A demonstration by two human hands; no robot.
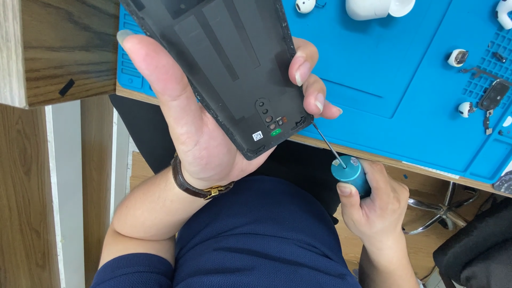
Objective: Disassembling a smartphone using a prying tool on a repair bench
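My left hand [186,122] grips a black phone back cover [234,58], inner side up, with its thumb along the left edge and its fingers curled over the right edge. A brown strap watch [197,186] is on that wrist. My right hand [376,205] holds a small screwdriver with a teal handle [350,173]. Its thin metal shaft [325,141] points up toward the cover's lower right corner, its tip just beside that corner. Both hands are in front of the desk edge, above my lap.
A blue work mat [405,80] covers the wooden desk. On it lie a white earbud case [373,8], loose earbuds [304,5] and several small dismantled parts [493,96]. A chair base [442,208] stands below the desk at right.
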